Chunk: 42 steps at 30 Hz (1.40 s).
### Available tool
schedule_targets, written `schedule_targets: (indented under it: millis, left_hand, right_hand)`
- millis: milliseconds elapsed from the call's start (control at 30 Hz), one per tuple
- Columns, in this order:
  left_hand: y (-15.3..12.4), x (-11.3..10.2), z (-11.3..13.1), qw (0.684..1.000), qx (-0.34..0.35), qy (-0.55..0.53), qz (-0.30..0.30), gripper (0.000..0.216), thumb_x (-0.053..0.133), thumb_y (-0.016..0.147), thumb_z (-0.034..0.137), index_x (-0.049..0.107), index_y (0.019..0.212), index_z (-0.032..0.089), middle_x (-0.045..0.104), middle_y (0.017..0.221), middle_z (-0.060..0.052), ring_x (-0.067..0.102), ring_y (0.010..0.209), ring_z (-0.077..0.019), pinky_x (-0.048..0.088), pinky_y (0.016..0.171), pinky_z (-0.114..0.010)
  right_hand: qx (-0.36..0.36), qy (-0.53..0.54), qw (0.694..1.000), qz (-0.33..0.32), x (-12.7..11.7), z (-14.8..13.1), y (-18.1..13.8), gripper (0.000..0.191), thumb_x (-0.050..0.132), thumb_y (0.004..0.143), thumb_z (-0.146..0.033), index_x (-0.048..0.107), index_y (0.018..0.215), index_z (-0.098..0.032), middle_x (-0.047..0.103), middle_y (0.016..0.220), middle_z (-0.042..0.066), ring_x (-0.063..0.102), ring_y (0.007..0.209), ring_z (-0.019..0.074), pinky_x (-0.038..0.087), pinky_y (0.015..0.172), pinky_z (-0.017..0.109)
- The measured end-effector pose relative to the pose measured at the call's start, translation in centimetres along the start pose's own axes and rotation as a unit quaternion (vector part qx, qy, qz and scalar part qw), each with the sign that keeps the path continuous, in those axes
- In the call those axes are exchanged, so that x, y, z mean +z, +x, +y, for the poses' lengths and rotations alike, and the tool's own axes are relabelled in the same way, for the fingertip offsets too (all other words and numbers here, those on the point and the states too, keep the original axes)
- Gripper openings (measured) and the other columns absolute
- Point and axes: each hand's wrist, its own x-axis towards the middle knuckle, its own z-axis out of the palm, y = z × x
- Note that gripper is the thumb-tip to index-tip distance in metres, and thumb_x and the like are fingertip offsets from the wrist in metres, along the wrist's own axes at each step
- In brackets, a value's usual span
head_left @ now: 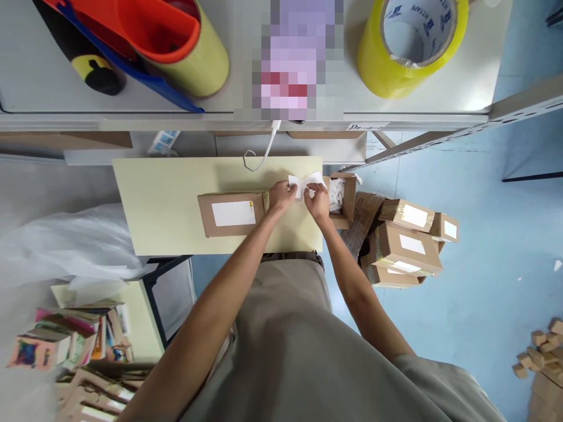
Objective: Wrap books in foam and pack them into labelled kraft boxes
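Note:
Above the pale yellow tabletop (167, 176), my left hand (282, 197) pinches a small white paper slip (295, 180). My right hand (317, 203) is close beside it, fingers closed on another white paper piece (314, 178). Whether the two pieces are one folded sheet or separate, I cannot tell. A closed cardboard box (204, 215) with a white label (233, 214) lies on the table, just left of my left hand. To the right of my right hand, at the table's edge, an open carton (349, 199) holds crumpled white scraps (336, 194).
A shelf (316, 120) above the table bears a yellow tape roll (382, 70), a red-and-yellow holder (206, 64) and a blurred device with a white cable (268, 146). Labelled boxes (407, 249) are stacked at the right. Books (88, 334) and plastic wrap (79, 240) are at the left.

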Motion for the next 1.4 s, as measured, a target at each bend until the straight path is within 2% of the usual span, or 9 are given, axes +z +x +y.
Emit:
schedule_targets:
  millis: [133,267,400,567,667,800,1100,1333,1400]
  left_hand:
    - [0.1,-2.4,0.1,0.997,0.009,0.067,0.030,0.013,0.067,0.092,0.025,0.076,0.097,0.019,0.081,0.101,-0.012,0.074,0.097,-0.0273,0.053,0.087,-0.032]
    - [0.3,-5.3,-0.4,0.996,0.024,0.066,0.059,0.040,0.066,0.090,0.016,0.074,0.129,0.019,0.081,0.117,-0.012,0.075,0.106,-0.0270,0.054,0.097,-0.033]
    - [0.4,-7.4,-1.0,0.995,0.020,0.066,0.074,0.053,0.067,0.089,0.013,0.071,0.141,0.022,0.081,0.109,-0.009,0.076,0.101,-0.0278,0.055,0.100,-0.035]
    - [1.0,-8.5,-1.5,0.993,0.036,0.084,0.075,0.045,0.068,0.089,0.011,0.077,0.130,0.025,0.080,0.103,-0.006,0.076,0.101,-0.0280,0.055,0.102,-0.036]
    - [1.5,-8.5,-1.9,0.992,0.024,0.093,0.082,0.035,0.070,0.090,0.014,0.078,0.123,0.025,0.082,0.107,-0.008,0.076,0.104,-0.0283,0.055,0.104,-0.037]
    - [2.3,-8.7,-2.7,0.992,-0.004,0.093,0.090,0.030,0.071,0.093,0.022,0.077,0.122,0.024,0.082,0.109,-0.009,0.077,0.105,-0.0287,0.055,0.103,-0.038]
    - [4.0,-10.0,-4.2,0.994,-0.018,0.051,0.097,0.015,0.076,0.089,0.022,0.077,0.103,0.020,0.081,0.101,-0.008,0.077,0.105,-0.0271,0.057,0.099,-0.035]
    - [5.3,-8.0,-5.9,0.990,-0.098,-0.084,0.059,0.016,0.075,0.089,0.024,0.072,0.105,0.020,0.077,0.100,-0.009,0.077,0.086,-0.0270,0.063,0.074,-0.039]
    - [5.4,-7.6,-6.3,0.988,-0.111,-0.100,0.043,0.015,0.074,0.090,0.023,0.072,0.105,0.021,0.076,0.095,-0.010,0.078,0.084,-0.0294,0.063,0.074,-0.041]
  right_hand:
    - [0.002,-0.026,0.999,-0.038,0.6,0.9,2.4,0.028,0.059,0.105,-0.022,0.076,0.125,-0.014,0.077,0.129,0.018,0.068,0.122,0.0291,0.050,0.113,0.038]
    - [0.028,-0.044,0.998,-0.028,0.6,0.6,3.1,0.027,0.060,0.104,-0.021,0.075,0.125,-0.015,0.075,0.132,0.019,0.066,0.126,0.0315,0.049,0.115,0.041]
    - [0.044,-0.032,0.998,-0.021,0.6,-0.5,3.0,0.023,0.062,0.105,-0.024,0.074,0.123,-0.016,0.077,0.127,0.017,0.072,0.119,0.0299,0.053,0.109,0.040]
    - [0.105,0.013,0.991,-0.077,1.4,-3.0,4.1,0.018,0.062,0.110,-0.032,0.076,0.104,-0.022,0.085,0.101,0.008,0.081,0.093,0.0239,0.058,0.092,0.033]
    - [0.134,0.071,0.981,-0.124,2.3,-4.6,5.3,0.036,0.060,0.112,-0.034,0.071,0.080,-0.022,0.083,0.079,0.006,0.078,0.066,0.0190,0.059,0.078,0.028]
    - [0.184,0.140,0.961,-0.152,3.4,-5.9,6.8,0.052,0.060,0.112,-0.036,0.063,0.063,-0.021,0.078,0.066,0.004,0.066,0.043,0.0124,0.055,0.061,0.024]
    - [0.225,0.137,0.955,-0.133,4.0,-5.3,7.4,0.060,0.063,0.110,-0.041,0.062,0.053,-0.022,0.073,0.057,0.002,0.063,0.039,0.0106,0.055,0.060,0.021]
    - [0.234,0.145,0.955,-0.107,3.9,-4.6,7.8,0.062,0.062,0.111,-0.044,0.062,0.052,-0.022,0.072,0.055,0.001,0.063,0.039,0.0104,0.058,0.062,0.022]
    - [0.240,0.148,0.953,-0.113,3.9,-4.5,7.9,0.063,0.064,0.111,-0.047,0.062,0.053,-0.022,0.071,0.054,0.000,0.063,0.038,0.0104,0.058,0.062,0.022]
